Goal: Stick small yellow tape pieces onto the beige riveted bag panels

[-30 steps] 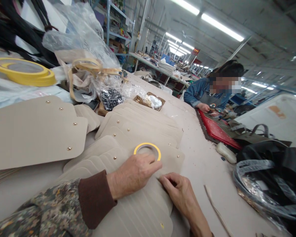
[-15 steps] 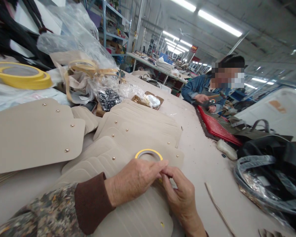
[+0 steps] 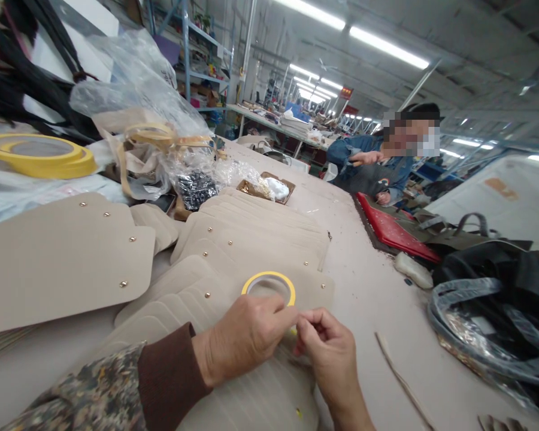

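Note:
A small yellow tape roll (image 3: 269, 282) lies on a fanned stack of beige leather panels (image 3: 233, 251) with brass studs. My left hand (image 3: 245, 335) rests on the panels with its fingers curled onto the near edge of the roll. My right hand (image 3: 327, 350) is beside it, thumb and forefinger pinched together at the left hand's fingertips. A bit of yellow tape shows between them. What the pinch holds is too small to name for sure.
A large beige panel (image 3: 58, 257) lies at left, with big yellow tape rolls (image 3: 36, 154) and plastic bags (image 3: 139, 114) behind. Black bags (image 3: 498, 299) sit at right. A co-worker (image 3: 377, 164) works by a red mat (image 3: 393, 230) across the table.
My right hand rose from the panel to meet the left hand's fingertips at the tape roll and pinched there. The co-worker raised an arm.

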{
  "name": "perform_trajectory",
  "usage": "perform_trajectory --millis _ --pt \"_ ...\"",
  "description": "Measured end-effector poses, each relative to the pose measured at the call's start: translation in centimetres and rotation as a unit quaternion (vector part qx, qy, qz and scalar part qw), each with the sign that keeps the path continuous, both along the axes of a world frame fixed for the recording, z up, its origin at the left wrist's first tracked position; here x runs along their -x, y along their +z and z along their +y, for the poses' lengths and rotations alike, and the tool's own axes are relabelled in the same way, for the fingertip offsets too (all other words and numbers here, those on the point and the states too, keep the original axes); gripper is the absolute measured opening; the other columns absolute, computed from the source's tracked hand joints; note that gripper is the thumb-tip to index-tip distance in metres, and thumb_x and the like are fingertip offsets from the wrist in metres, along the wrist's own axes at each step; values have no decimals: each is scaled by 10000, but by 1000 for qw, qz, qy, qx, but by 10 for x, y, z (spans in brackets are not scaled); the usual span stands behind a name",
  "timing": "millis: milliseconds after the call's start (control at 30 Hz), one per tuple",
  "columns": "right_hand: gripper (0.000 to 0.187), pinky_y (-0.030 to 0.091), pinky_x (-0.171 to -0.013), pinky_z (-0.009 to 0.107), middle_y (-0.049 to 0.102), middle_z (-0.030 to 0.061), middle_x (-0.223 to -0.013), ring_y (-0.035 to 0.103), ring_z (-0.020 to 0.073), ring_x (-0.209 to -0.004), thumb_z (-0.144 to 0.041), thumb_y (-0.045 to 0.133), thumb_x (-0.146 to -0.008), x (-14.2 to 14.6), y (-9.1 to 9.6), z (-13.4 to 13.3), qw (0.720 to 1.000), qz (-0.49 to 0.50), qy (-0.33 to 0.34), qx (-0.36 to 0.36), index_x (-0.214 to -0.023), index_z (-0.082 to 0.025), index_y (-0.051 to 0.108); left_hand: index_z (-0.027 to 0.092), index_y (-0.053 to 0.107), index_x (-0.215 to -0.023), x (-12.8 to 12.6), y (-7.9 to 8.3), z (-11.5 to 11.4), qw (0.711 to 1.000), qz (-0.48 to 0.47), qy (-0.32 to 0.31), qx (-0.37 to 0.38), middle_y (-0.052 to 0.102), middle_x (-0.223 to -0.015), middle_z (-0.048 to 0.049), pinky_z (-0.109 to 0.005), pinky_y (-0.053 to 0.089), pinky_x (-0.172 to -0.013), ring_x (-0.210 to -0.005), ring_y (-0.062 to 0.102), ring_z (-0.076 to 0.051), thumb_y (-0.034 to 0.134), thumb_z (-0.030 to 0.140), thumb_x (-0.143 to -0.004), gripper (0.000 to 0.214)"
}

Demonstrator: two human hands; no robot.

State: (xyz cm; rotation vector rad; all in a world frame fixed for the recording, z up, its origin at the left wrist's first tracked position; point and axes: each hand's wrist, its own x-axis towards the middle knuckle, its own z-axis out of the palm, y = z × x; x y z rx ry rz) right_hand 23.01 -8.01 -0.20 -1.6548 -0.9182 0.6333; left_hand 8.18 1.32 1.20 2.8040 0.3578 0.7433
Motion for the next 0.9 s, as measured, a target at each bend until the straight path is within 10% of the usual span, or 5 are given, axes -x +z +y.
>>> perform_trajectory --millis 333,900 --pt "468 460 -441 210 601 -14 -514 548 95 -414 -559 801 -571 -71 2 -9 978 107 2 179 -674 -122 671 179 546 -874 -8 -13 21 988 139 60 -20 589 -884 -55 -351 430 -717 -819 512 -221 485 103 -935 115" --pt "270 393 -369 191 497 -83 -470 467 93 -382 -437 615 -762 -55 -14 -8 972 -90 11 218 -835 -180 652 179 544 -900 -7 -9 17 992 122 33 7 525 -904 -62 -359 397 -774 -844 450 -226 444 132 -944 119"
